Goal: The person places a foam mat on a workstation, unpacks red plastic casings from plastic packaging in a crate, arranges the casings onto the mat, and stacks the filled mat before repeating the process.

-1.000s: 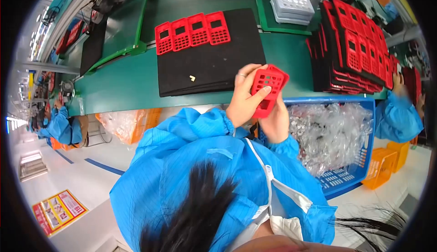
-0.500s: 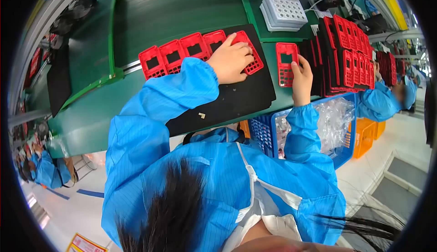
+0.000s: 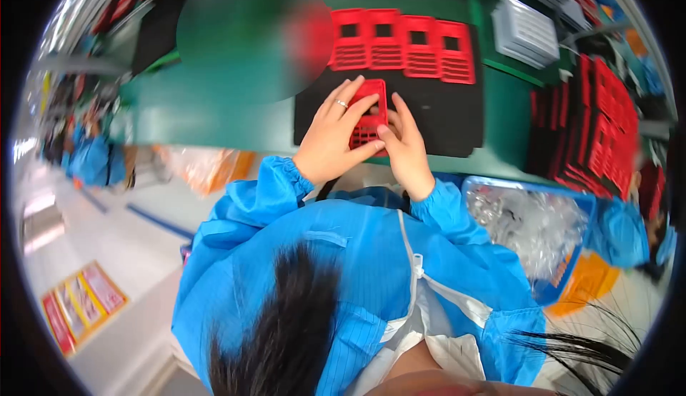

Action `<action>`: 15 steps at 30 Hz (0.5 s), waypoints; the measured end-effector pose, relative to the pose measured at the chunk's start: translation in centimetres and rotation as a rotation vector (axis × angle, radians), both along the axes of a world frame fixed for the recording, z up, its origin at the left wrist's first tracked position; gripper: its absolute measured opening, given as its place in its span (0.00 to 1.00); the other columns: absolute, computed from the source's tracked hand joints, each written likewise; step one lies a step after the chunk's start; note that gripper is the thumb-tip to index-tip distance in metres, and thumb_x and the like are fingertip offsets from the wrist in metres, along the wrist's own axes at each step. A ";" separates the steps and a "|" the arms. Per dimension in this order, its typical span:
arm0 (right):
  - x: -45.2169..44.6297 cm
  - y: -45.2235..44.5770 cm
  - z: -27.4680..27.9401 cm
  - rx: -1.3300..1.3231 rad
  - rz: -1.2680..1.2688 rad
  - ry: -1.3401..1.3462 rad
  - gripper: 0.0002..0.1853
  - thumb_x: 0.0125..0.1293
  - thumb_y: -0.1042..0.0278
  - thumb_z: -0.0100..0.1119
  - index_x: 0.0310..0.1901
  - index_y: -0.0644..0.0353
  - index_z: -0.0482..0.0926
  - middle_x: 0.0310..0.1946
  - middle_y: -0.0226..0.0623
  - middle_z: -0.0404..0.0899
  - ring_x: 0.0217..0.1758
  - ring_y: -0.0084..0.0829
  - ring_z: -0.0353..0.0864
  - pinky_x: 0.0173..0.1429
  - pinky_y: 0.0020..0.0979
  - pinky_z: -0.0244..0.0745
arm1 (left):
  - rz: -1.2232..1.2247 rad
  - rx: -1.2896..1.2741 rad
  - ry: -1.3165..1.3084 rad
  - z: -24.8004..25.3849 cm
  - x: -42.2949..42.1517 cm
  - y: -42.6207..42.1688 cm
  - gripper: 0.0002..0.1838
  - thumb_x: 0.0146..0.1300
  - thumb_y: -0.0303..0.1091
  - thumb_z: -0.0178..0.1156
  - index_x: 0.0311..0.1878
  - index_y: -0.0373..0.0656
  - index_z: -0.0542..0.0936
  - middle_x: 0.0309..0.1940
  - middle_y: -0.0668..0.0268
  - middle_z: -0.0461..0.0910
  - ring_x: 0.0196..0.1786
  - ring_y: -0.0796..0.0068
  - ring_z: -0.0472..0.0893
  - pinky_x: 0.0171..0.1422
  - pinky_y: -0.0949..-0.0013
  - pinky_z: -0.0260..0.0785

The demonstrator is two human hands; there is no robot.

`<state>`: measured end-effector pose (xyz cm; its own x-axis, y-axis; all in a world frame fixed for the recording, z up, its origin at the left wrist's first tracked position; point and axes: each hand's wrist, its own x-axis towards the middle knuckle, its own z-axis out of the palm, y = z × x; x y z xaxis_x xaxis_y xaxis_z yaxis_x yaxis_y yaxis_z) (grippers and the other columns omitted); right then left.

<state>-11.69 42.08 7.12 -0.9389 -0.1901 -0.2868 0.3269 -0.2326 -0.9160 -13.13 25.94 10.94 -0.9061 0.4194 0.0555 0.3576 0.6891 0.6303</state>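
Observation:
A red plastic housing [image 3: 369,90] with a window opening and a keypad grid is between my hands, just in front of the chest. My left hand [image 3: 330,135] wears a ring and has its fingers laid over the housing's left side. On its right edge, my right hand [image 3: 407,154] grips it with thumb and fingers. My fingers hide part of the housing. Beyond them, several similar red housings [image 3: 384,56] lie in a row along the far side of a black mat [image 3: 443,121]. The left end of that row is blurred.
White trays [image 3: 525,33] are stacked at the back right. Stacked black sheets carry more red housings [image 3: 607,121] on the right. A blue basket [image 3: 564,281] of clear plastic bags stands below the green table [image 3: 214,121]. A blue-sleeved person [image 3: 618,231] is at the far right.
My right hand has brought the red housing left, over the mat. My left hand has left the row and come to the same housing. The camera view has shifted.

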 end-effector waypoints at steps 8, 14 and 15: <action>-0.8 -4.7 0.3 0.614 0.209 0.401 0.29 0.62 0.69 0.55 0.64 0.64 0.62 0.65 0.52 0.59 0.68 0.48 0.57 0.70 0.40 0.53 | -0.123 -0.236 0.010 -3.3 0.0 -7.5 0.38 0.51 0.47 0.65 0.66 0.50 0.64 0.69 0.59 0.57 0.73 0.56 0.53 0.72 0.44 0.47; 1.8 1.9 0.8 0.581 -0.159 0.198 0.13 0.62 0.75 0.53 0.48 0.60 0.77 0.50 0.42 0.73 0.52 0.36 0.75 0.54 0.30 0.70 | -0.384 -0.249 0.053 -3.3 -5.1 -7.0 0.32 0.51 0.40 0.64 0.62 0.48 0.69 0.61 0.60 0.67 0.68 0.56 0.60 0.68 0.44 0.53; 2.9 2.9 0.8 0.649 -0.270 0.195 0.12 0.62 0.75 0.53 0.47 0.61 0.78 0.49 0.42 0.74 0.51 0.36 0.75 0.53 0.30 0.70 | -0.425 -0.229 0.060 -3.4 -6.2 -7.0 0.33 0.51 0.39 0.64 0.62 0.47 0.69 0.61 0.58 0.66 0.68 0.54 0.60 0.67 0.44 0.53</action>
